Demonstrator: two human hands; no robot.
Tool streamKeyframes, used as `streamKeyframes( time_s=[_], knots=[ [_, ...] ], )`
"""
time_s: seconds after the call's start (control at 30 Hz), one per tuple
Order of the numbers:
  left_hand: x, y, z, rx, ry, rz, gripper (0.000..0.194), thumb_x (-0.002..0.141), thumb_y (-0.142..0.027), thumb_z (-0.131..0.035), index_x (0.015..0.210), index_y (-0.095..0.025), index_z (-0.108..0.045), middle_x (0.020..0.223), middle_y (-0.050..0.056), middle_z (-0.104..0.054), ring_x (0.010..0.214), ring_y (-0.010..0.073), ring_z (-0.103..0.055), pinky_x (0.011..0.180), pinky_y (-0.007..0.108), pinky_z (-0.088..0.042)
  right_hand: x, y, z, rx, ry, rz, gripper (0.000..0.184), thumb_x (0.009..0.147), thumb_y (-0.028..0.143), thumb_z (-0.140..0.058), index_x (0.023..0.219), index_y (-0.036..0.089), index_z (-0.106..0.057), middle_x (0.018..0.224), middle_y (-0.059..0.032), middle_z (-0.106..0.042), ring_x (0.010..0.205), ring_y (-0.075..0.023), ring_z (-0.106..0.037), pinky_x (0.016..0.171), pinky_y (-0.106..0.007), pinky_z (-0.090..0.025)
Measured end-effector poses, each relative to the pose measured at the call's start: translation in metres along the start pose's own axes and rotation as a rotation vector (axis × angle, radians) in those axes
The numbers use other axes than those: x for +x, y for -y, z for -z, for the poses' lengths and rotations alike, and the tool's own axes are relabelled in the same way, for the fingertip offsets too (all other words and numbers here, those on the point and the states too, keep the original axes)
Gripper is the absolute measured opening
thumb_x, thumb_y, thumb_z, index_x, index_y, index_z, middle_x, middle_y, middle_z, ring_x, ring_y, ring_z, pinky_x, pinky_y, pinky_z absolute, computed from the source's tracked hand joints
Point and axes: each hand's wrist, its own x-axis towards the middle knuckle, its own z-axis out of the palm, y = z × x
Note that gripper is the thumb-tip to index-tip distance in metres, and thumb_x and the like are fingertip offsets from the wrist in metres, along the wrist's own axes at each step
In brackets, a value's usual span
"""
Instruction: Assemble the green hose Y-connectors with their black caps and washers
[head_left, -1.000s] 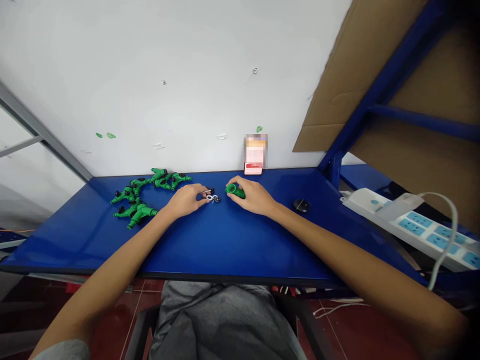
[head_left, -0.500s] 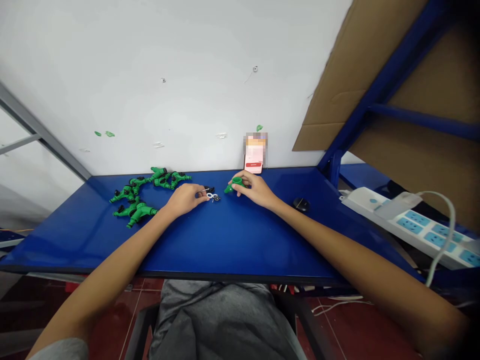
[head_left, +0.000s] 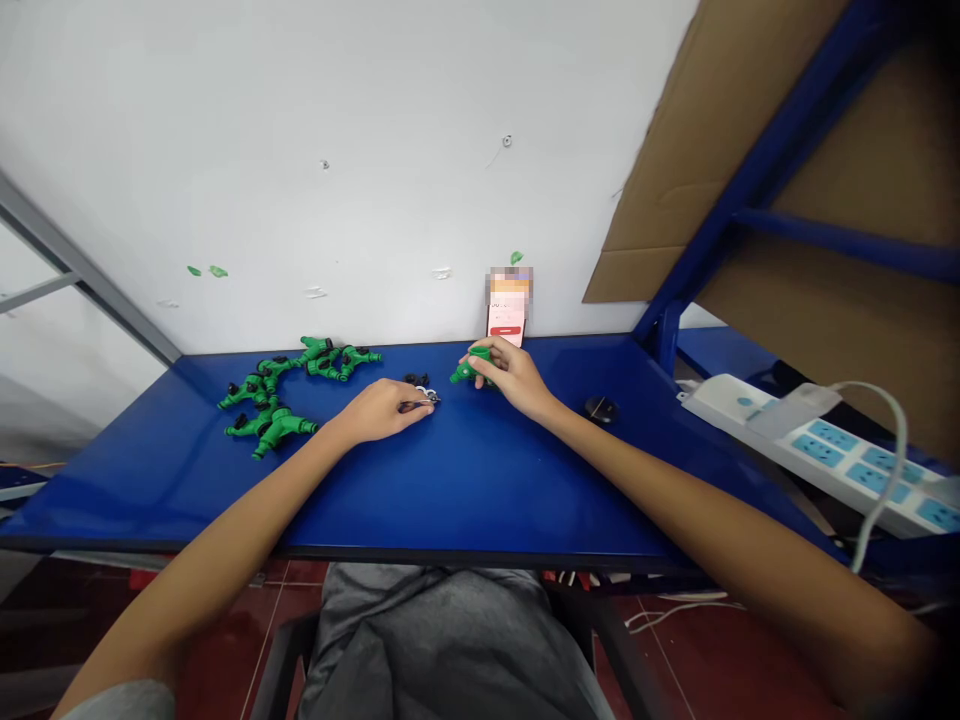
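Note:
My right hand [head_left: 506,368] is closed around a green plastic hose splitter [head_left: 466,371], with its round open collar facing up and a narrow outlet pointing left. To the left, my left hand [head_left: 391,408] pinches a thin metal tool [head_left: 421,402] low over the table; its exact kind is too small to tell. The tool's end is at a little group of small parts, where white rings [head_left: 429,391] show partly behind my fingers. Small black pieces [head_left: 415,379] lie just behind them.
Several green hose splitters [head_left: 279,428] with black knobs lie at the left of the blue table [head_left: 450,490]. A phone [head_left: 506,318] leans against the wall. A dark round object [head_left: 601,409] lies at right, near a white power strip [head_left: 810,440].
My left hand has moved right and slightly nearer me, bringing the metal tool over the small rings. The splitter in my right hand has tilted a little.

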Motion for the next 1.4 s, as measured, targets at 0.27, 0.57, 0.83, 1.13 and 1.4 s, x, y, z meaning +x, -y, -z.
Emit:
streamKeyframes(
  time_s=[0.27, 0.57, 0.83, 1.13, 1.4],
  knots=[
    [-0.001, 0.008, 0.008, 0.001, 0.023, 0.043, 0.036, 0.106, -0.045, -0.054, 0.103, -0.020, -0.080, 0.079, 0.003, -0.073, 0.062, 0.0166, -0.058, 0.064, 0.029, -0.038, 0.010, -0.008, 0.010, 0.219, -0.115, -0.142, 0.039, 0.083, 0.056, -0.084, 0.095, 0.022, -0.069, 0.094, -0.0055, -0.080, 0.062, -0.0147, -0.066, 0.060, -0.030, -0.049],
    [-0.001, 0.004, 0.009, -0.049, 0.055, 0.036, 0.036, 0.104, -0.045, -0.054, 0.081, -0.021, -0.067, 0.071, 0.000, -0.065, 0.062, 0.0159, -0.056, 0.065, 0.030, -0.039, 0.012, -0.013, 0.011, 0.255, -0.073, -0.213, 0.048, 0.085, 0.067, -0.077, 0.099, 0.023, -0.065, 0.095, -0.0067, -0.081, 0.064, -0.0169, -0.069, 0.061, -0.031, -0.049],
    [0.000, 0.004, 0.012, -0.053, -0.024, 0.071, 0.028, 0.102, -0.039, -0.055, 0.097, -0.021, -0.076, 0.097, 0.005, -0.079, 0.079, 0.0193, -0.067, 0.073, 0.030, -0.047, 0.008, -0.010, 0.008, 0.131, -0.026, -0.140, 0.048, 0.089, 0.069, -0.072, 0.104, 0.024, -0.064, 0.096, -0.0054, -0.080, 0.067, -0.0172, -0.070, 0.065, -0.031, -0.049],
    [0.002, -0.012, 0.009, -0.122, -0.126, 0.114, 0.030, 0.102, -0.039, -0.058, 0.094, -0.018, -0.078, 0.087, 0.002, -0.077, 0.064, 0.0143, -0.057, 0.066, 0.028, -0.043, -0.003, -0.002, -0.007, 0.197, 0.017, -0.081, 0.045, 0.092, 0.065, -0.072, 0.108, 0.024, -0.064, 0.098, -0.0053, -0.080, 0.066, -0.0159, -0.068, 0.066, -0.032, -0.053],
    [0.000, -0.023, 0.002, -0.263, -0.229, 0.114, 0.029, 0.096, -0.045, -0.072, 0.113, -0.021, -0.074, 0.100, 0.003, -0.076, 0.072, 0.0138, -0.060, 0.064, 0.025, -0.044, -0.008, 0.017, -0.009, 0.051, 0.194, 0.111, 0.033, 0.090, 0.045, -0.082, 0.116, 0.028, -0.071, 0.124, -0.0063, -0.080, 0.120, -0.0266, -0.074, 0.111, -0.049, -0.053]
  ],
)
